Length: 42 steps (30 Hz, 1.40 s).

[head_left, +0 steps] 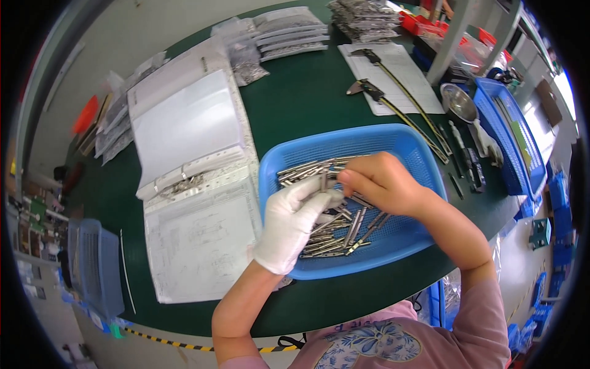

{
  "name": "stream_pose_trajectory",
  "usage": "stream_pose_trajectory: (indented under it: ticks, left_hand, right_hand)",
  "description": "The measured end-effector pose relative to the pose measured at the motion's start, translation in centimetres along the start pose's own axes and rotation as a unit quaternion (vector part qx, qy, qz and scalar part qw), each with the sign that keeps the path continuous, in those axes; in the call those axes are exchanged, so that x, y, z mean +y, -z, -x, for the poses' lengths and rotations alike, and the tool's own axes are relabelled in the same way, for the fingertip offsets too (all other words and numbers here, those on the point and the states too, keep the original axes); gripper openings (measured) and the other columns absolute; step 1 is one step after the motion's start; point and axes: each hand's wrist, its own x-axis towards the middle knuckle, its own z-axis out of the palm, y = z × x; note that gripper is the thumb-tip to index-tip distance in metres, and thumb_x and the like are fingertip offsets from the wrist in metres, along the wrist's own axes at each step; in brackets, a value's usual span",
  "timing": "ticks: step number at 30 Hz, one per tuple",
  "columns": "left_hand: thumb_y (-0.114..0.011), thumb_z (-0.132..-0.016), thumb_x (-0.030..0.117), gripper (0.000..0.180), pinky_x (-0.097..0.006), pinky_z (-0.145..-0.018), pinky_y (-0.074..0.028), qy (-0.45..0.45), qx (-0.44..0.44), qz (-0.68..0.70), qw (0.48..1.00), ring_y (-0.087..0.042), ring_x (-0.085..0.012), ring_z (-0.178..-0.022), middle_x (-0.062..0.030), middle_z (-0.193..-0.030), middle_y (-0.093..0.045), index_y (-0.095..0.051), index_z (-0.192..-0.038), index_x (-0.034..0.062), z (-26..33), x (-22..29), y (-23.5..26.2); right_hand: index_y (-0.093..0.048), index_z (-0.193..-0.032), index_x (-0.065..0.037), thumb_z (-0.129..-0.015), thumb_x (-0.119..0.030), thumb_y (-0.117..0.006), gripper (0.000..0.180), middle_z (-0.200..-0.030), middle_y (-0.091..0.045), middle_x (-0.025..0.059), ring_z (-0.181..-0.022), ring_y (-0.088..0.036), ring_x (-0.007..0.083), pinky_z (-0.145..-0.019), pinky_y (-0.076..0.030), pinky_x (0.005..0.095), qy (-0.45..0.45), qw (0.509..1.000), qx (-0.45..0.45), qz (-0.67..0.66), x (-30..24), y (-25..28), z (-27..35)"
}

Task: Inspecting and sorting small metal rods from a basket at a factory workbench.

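Over a blue plastic basket point(353, 265), my left hand point(290, 224), in a white glove, is closed with a small metal pin point(324, 179) standing up between its fingertips. My bare right hand point(384, 184) is curled in a pinch right beside the pin; what its fingertips hold is hidden behind them. Many slim metal pins point(335, 242) lie in loose heaps in the basket beneath both hands, some with holes or slots near their ends. My hands cover the middle of the heap.
An open ring binder point(190, 129) with drawing sheets point(203, 237) lies left of the basket. Bagged parts point(289, 34) are stacked at the back. Two digital calipers point(393, 104), a metal bowl point(459, 103), a white glove point(487, 144) and another blue basket point(509, 135) sit to the right.
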Motion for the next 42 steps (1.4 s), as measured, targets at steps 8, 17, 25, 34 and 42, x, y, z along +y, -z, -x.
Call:
stream_pose_trajectory:
  ticks: [8, 17, 25, 34, 42]
  left_hand:
    - [-0.049, -0.089, 0.014, 0.024, -0.023, -0.068, -0.05, 0.025, -0.064, 0.022, 0.997, -0.062, -0.0142, -0.084, -0.008, -0.091, -0.063, -0.056, -0.107, -0.0007, 0.1, 0.1, 0.2]
    - [-0.048, -0.089, 0.012, 0.024, -0.021, -0.065, -0.049, 0.029, -0.046, 0.035, 0.998, -0.061, -0.0123, -0.081, -0.0077, -0.09, -0.063, -0.055, -0.108, -0.0009, 0.0, 0.0, 0.4]
    - [-0.051, -0.088, 0.009, 0.023, -0.021, -0.066, -0.05, 0.039, -0.02, 0.026, 0.999, -0.062, -0.0126, -0.084, -0.0079, -0.093, -0.063, -0.056, -0.108, -0.0004, -0.2, 0.3, -0.1]
    - [-0.051, -0.088, 0.009, 0.024, -0.021, -0.067, -0.05, 0.041, -0.016, 0.003, 0.999, -0.062, -0.0122, -0.083, -0.008, -0.094, -0.063, -0.057, -0.109, -0.0003, 0.0, 0.3, -0.2]
    - [-0.05, -0.089, 0.009, 0.024, -0.021, -0.067, -0.05, 0.039, -0.017, -0.006, 0.999, -0.062, -0.0127, -0.084, -0.0084, -0.094, -0.063, -0.057, -0.109, -0.0002, 0.1, 0.2, -0.1]
  right_hand:
    - [-0.059, -0.077, -0.003, -0.073, -0.008, -0.063, 0.008, -0.066, -0.056, 0.0093, -0.055, -0.053, 0.0287, -0.05, -0.041, 0.0345, 0.203, 0.947, 0.142, 0.203, 0.2, -0.1, 0.4]
    - [-0.057, -0.083, -0.002, -0.072, -0.004, -0.063, 0.012, -0.07, -0.055, 0.0093, -0.06, -0.055, 0.0245, -0.055, -0.044, 0.0307, 0.133, 0.977, 0.159, 0.057, -0.1, -0.7, 0.1]
    - [-0.054, -0.086, -0.003, -0.072, -0.009, -0.066, 0.019, -0.079, -0.056, 0.0103, -0.069, -0.058, 0.0252, -0.061, -0.047, 0.0322, 0.144, 0.973, 0.144, 0.112, 0.4, -0.6, 0.2]
    - [-0.052, -0.09, -0.004, -0.073, -0.012, -0.065, 0.023, -0.08, -0.056, 0.0097, -0.071, -0.059, 0.0271, -0.06, -0.046, 0.0337, 0.138, 0.977, 0.163, 0.006, 0.5, -1.2, 0.2]
    - [-0.052, -0.092, -0.005, -0.073, -0.013, -0.066, 0.025, -0.081, -0.058, 0.0093, -0.072, -0.06, 0.0248, -0.062, -0.048, 0.033, 0.124, 0.981, 0.145, 0.031, 0.1, -0.9, 0.3]
